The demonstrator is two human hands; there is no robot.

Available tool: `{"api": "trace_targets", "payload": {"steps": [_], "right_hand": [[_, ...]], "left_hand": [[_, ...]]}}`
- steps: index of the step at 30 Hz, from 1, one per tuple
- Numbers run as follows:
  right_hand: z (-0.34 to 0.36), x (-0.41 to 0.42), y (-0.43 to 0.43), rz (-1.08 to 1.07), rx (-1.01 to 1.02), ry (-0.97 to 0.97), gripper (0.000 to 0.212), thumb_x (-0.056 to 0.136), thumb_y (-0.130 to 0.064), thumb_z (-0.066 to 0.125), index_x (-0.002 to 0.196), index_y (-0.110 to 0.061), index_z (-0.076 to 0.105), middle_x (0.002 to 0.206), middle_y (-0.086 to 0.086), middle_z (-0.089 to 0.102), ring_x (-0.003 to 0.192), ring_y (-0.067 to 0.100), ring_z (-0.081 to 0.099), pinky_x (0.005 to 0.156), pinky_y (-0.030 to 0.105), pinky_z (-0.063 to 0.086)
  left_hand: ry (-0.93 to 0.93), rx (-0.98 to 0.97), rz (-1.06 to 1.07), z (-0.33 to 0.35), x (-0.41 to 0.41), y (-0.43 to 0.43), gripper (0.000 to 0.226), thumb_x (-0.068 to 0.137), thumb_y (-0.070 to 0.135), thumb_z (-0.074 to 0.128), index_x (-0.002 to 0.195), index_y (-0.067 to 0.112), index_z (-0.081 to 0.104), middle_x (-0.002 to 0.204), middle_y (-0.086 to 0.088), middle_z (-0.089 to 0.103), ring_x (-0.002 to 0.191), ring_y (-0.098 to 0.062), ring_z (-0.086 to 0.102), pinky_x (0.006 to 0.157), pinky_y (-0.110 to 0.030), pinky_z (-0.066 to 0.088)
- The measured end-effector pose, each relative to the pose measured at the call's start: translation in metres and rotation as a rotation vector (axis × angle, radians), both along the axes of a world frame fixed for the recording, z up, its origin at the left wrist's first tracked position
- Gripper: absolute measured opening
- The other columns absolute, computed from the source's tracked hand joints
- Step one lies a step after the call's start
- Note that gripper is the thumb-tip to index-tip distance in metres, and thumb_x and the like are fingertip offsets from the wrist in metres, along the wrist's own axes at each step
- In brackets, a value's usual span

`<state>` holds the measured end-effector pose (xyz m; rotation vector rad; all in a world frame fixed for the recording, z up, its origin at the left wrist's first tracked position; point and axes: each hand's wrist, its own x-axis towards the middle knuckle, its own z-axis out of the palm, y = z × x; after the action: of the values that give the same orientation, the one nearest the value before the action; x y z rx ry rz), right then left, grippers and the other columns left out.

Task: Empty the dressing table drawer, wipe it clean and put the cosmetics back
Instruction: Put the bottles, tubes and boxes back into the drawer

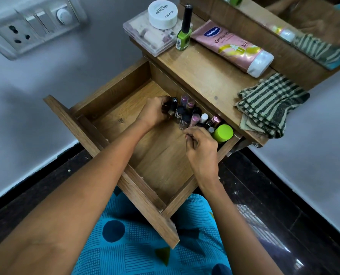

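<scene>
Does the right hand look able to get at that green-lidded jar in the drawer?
Probably yes. The right hand is just beside the green-lidded jar, whose lid shows uncovered in the drawer; the small bottles stand beyond, not between them.

The brown wooden dressing table top (210, 76) carried a clear plastic box (151, 36) at its far left, an upright green nail-polish bottle (184, 34) beside it, a pink lotion tube (230, 46) lying flat, and a green-striped folded cloth (268, 104) near right.
</scene>
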<state>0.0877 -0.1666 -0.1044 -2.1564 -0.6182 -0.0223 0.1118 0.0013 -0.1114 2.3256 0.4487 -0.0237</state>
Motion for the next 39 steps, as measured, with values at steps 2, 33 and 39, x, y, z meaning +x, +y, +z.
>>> {"api": "trace_targets", "payload": {"steps": [2, 33, 39], "right_hand": [[0.0, 0.0, 0.0, -0.001, -0.018, 0.0, 0.018, 0.078, 0.012, 0.06, 0.089, 0.002, 0.068, 0.093, 0.012, 0.066, 0.089, 0.023, 0.064, 0.081, 0.029, 0.053], [0.089, 0.144, 0.19, -0.024, -0.457, -0.271, 0.056, 0.097, -0.026, 0.04, 0.143, 0.0, 0.02, 0.152, 0.015, 0.018, 0.142, 0.027, 0.013, 0.118, 0.032, 0.01], [0.091, 0.146, 0.194, -0.072, -0.431, -0.183, 0.053, 0.095, -0.026, 0.045, 0.139, -0.001, 0.028, 0.146, 0.014, 0.029, 0.137, 0.028, 0.025, 0.114, 0.031, 0.018]], "left_hand": [[0.0, -0.02, 0.004, 0.001, -0.001, -0.002, 0.044, 0.08, -0.002, 0.063, 0.122, 0.004, 0.054, 0.121, -0.013, 0.062, 0.113, -0.023, 0.057, 0.092, -0.021, 0.042], [-0.377, -1.111, 0.905, 0.068, 0.065, 0.083, 0.014, 0.079, 0.01, 0.069, 0.076, 0.007, 0.056, 0.08, -0.006, 0.06, 0.061, -0.01, 0.058, 0.043, -0.013, 0.047], [-0.359, -1.216, 0.932, 0.069, 0.062, 0.085, 0.021, 0.078, 0.008, 0.07, 0.094, 0.004, 0.057, 0.074, -0.003, 0.06, 0.059, -0.008, 0.059, 0.042, -0.014, 0.046]]}}
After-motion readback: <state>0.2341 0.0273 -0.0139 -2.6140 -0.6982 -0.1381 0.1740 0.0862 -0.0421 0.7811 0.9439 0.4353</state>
